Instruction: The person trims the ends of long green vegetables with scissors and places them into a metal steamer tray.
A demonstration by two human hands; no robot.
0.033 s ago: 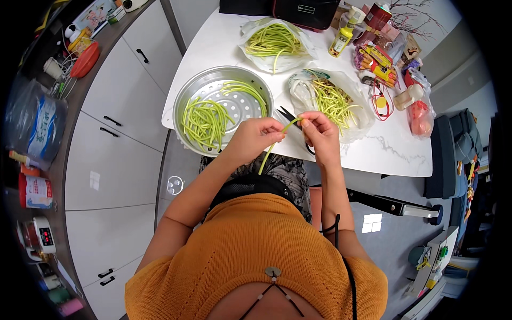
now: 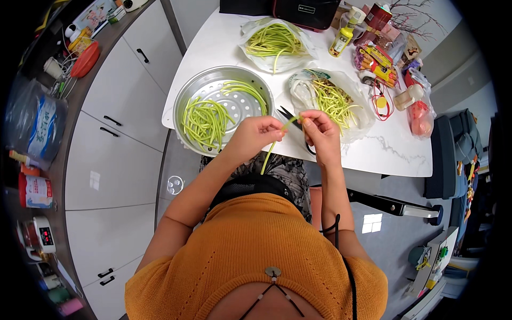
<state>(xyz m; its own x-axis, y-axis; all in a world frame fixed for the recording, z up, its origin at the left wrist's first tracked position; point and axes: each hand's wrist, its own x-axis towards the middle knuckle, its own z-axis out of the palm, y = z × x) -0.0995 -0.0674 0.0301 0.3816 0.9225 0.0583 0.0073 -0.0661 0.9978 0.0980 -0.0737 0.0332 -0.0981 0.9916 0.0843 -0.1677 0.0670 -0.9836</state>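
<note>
A long green garlic scape [image 2: 269,156] stretches between my two hands over the table's front edge, its lower end hanging toward my lap. My left hand [image 2: 255,138] pinches it along its length. At the upper end, the fingertips of my right hand [image 2: 322,134] are closed on it. Black scissors [image 2: 286,112] lie just behind, partly covered by my right hand. To the left, a round metal pan [image 2: 179,109] with a perforated bottom holds a heap of cut scapes [image 2: 205,121] and a curved bundle beside them. Trimmed pieces [image 2: 333,101] fill an open plastic bag [image 2: 364,114] on the right.
Farther back on the white table [image 2: 392,152] sits another plastic bag [image 2: 258,60] of long scapes [image 2: 274,40]. A yellow bottle [image 2: 342,40], snack packages [image 2: 378,64] and a jar [image 2: 408,98] crowd the right side. White cabinets [image 2: 114,165] stand at the left.
The hanging lower end of the scape has shifted slightly to the right. My hands have barely moved, both still gripping it.
</note>
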